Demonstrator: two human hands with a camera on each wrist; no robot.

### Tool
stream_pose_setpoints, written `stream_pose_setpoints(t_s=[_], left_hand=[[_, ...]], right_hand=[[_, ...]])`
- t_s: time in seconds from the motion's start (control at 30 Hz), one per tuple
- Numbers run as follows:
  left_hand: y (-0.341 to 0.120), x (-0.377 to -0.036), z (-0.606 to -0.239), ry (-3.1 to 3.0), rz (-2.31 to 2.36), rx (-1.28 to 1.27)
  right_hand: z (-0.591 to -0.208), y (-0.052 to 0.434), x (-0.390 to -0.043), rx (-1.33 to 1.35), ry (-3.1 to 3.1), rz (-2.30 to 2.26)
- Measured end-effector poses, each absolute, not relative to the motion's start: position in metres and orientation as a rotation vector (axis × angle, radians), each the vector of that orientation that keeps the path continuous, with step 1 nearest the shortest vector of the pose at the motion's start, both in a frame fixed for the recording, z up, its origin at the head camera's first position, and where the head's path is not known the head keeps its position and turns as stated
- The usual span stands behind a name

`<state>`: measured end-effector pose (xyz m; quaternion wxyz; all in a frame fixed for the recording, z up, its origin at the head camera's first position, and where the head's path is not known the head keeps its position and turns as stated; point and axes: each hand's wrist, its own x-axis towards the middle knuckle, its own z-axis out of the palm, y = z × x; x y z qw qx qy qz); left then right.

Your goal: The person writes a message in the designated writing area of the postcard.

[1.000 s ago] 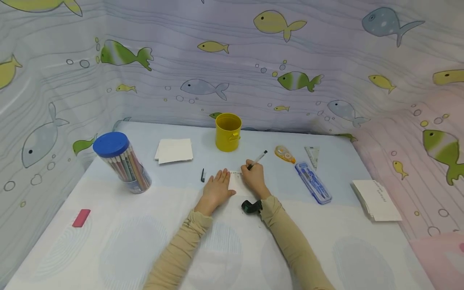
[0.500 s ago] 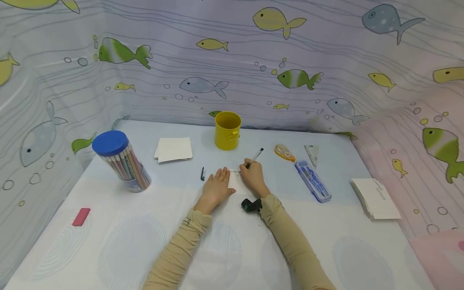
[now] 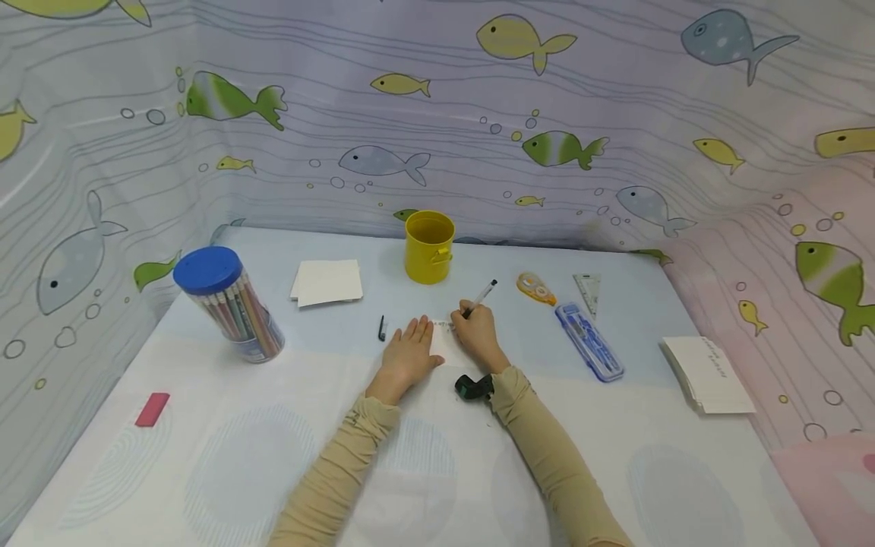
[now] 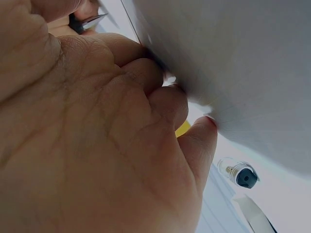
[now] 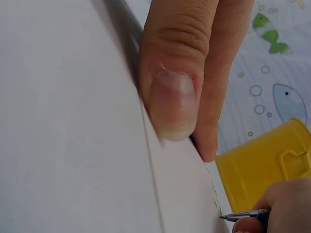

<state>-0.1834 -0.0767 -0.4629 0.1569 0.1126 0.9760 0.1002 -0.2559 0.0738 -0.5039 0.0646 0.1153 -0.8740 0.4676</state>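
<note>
a small white card (image 3: 446,343) is being held flat on the table (image 3: 205,456) by the left hand (image 3: 408,355), whose fingers are lying straight and close together on the card's left part. a pen (image 3: 481,296) is being pinched by the curled fingers of the right hand (image 3: 477,334), its tip (image 5: 222,217) being kept at the card's far edge beside a line of writing. a pen cap (image 3: 382,327) is lying just left of the left hand, and a yellow cup (image 3: 429,248) is standing beyond the card.
</note>
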Motion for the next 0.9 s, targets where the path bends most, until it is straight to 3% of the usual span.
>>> stream_pose_setpoints(t_s=[0.9], left_hand=[[-0.0765,-0.1823,-0.4610,2.788,0.316,0.319]], right_hand=[[-0.5033,0.0736,-0.2559,0.362,-2.673,1.388]])
